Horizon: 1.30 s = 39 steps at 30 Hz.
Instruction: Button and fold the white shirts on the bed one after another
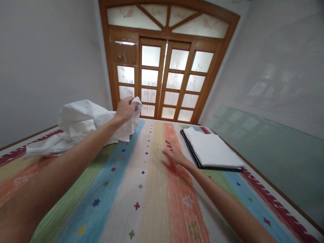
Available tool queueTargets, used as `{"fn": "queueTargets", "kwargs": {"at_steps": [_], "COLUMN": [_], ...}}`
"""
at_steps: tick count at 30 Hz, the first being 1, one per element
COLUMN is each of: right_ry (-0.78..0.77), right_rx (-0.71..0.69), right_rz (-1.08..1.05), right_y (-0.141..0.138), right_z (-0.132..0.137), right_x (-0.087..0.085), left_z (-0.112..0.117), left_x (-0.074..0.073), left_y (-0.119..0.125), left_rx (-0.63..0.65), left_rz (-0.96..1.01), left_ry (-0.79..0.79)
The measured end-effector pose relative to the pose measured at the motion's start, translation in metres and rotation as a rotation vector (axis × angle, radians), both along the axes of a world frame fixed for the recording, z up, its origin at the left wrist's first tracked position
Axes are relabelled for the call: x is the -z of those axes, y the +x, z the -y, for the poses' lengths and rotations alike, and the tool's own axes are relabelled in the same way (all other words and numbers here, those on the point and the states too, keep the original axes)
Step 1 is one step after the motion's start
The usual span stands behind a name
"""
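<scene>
My left hand (126, 109) is closed on a white cloth (88, 116), lifting one edge of it above the striped tablecloth (152, 189). The rest of that cloth is crumpled and trails to the left, partly hidden behind my forearm. Its exact kind cannot be made out. Over the orange stripe hovers my right hand (174, 152), fingers apart and holding nothing. To the right of that hand lies a folded white cloth (215, 148), flat on top of a folded black cloth with pale stripes (190, 148).
A wood-framed door (162, 77) with frosted panes stands beyond the far edge. Along the right side a pale green glass panel (265, 145) leans near the wall (278, 67). Another wall (50, 60) rises on the left.
</scene>
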State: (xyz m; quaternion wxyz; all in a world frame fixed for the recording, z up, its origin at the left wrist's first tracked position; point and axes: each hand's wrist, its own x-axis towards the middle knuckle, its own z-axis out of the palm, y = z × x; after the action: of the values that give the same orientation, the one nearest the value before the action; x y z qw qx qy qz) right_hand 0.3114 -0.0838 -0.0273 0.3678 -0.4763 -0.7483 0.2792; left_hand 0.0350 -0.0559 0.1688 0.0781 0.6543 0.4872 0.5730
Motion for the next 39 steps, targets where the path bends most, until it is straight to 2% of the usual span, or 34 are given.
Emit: {"fn": "queueTargets", "kwargs": {"at_steps": [3, 5, 6, 8, 11, 15, 18, 22, 25, 30, 32, 36, 39], "right_ry": [-0.064, -0.143, -0.177, -0.224, -0.259, -0.222, -0.128, -0.074, -0.023, 0.18, 0.29, 0.435, 0.382], "right_rx": [-0.108, -0.165, -0.167, -0.104, 0.068, 0.264, 0.33, 0.393, 0.428, 0.474, 0.499, 0.531, 0.476], "right_rz": [-0.3, -0.424, -0.457, -0.485, -0.518, -0.631, -0.704, -0.726, -0.678, -0.537, -0.498, -0.517, -0.593], "right_y": [-0.021, -0.034, -0.039, -0.044, -0.042, -0.022, -0.006, 0.007, 0.014, 0.033, 0.042, 0.054, 0.056], "right_z": [0.013, 0.02, 0.022, 0.023, 0.017, 0.006, -0.001, -0.007, -0.01, -0.009, -0.007, -0.002, -0.003], "right_x": [-0.018, -0.025, -0.026, -0.025, -0.02, -0.026, -0.041, -0.064, -0.076, -0.098, -0.11, -0.144, -0.167], "left_z": [0.012, 0.02, 0.024, 0.031, 0.038, 0.041, 0.039, 0.036, 0.035, 0.034, 0.035, 0.045, 0.048], "left_x": [0.026, 0.048, 0.059, 0.078, 0.095, 0.1, 0.103, 0.111, 0.108, 0.084, 0.073, 0.053, 0.038], "left_y": [0.044, 0.064, 0.071, 0.077, 0.068, 0.032, 0.0, -0.031, -0.043, -0.062, -0.068, -0.069, -0.066], "left_rx": [0.292, 0.493, 0.575, 0.659, 0.598, 0.467, 0.439, 0.429, 0.355, -0.016, -0.116, -0.17, -0.19], "left_rz": [-0.161, -0.28, -0.362, -0.582, -0.89, -1.095, -1.149, -1.045, -0.873, -0.628, -0.561, -0.489, -0.45], "left_ry": [-0.113, -0.195, -0.219, -0.256, -0.255, -0.212, -0.2, -0.155, -0.131, -0.092, -0.057, -0.033, -0.049]}}
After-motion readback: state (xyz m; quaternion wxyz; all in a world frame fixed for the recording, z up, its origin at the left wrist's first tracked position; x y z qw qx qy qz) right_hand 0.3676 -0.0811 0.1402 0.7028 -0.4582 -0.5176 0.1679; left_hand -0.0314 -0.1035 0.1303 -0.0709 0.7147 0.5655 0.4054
